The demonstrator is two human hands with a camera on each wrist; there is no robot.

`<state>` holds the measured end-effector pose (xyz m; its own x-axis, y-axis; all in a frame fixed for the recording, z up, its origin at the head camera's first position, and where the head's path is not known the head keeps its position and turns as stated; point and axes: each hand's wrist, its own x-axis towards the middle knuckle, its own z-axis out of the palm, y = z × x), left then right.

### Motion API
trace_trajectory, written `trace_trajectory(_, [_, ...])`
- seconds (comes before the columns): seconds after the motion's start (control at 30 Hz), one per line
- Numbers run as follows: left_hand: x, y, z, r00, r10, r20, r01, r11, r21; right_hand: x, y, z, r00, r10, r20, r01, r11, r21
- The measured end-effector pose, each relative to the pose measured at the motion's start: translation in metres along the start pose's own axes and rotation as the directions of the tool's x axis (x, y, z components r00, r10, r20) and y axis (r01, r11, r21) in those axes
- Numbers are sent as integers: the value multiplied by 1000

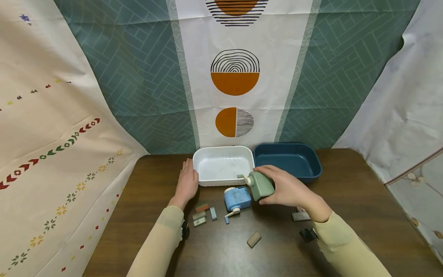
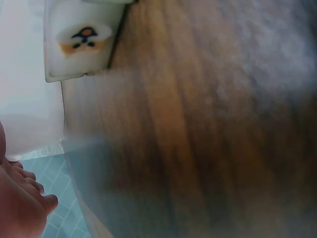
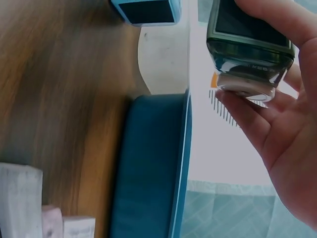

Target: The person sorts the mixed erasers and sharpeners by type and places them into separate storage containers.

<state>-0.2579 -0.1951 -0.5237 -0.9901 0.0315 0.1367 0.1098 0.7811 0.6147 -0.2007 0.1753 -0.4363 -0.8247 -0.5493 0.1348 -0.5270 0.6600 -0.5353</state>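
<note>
My right hand (image 1: 285, 188) grips a green hand-crank pencil sharpener (image 1: 262, 186), fingers over its top and thumb beneath. The sharpener is tilted, its crank pointing left over the front rim of the white bin (image 1: 225, 167). In the right wrist view, its dark window (image 3: 247, 25) and pale round end show. My left hand (image 1: 187, 182) lies with straight fingers along the left end of the white bin. A light blue crank sharpener (image 1: 238, 198) lies on the table just left of and below the green one.
A dark blue bin (image 1: 287, 165) stands right of the white one. Several small eraser-like blocks (image 1: 199, 215) lie near my left forearm, with a brown block (image 1: 254, 239) nearer the front. A grey block (image 1: 301, 216) lies beneath my right wrist. A patterned cloth (image 1: 235, 134) hangs behind.
</note>
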Motion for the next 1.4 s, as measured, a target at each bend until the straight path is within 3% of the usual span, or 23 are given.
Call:
trace_trajectory(0.37, [0,0,-1,1000,5,14,-6,1000,17,28,-7,4,999,9,-39,-8,1000,17])
trace_trajectory(0.93, [-2,3,-2,1000,-4,7,4,1000,14,59,-15,15,1000,-13,-21,14,999,35])
trace_trajectory(1.4, [0,3,-2,1000,-4,14,4,999,36,91,-18,32,1000,16,-21,-15,999,32])
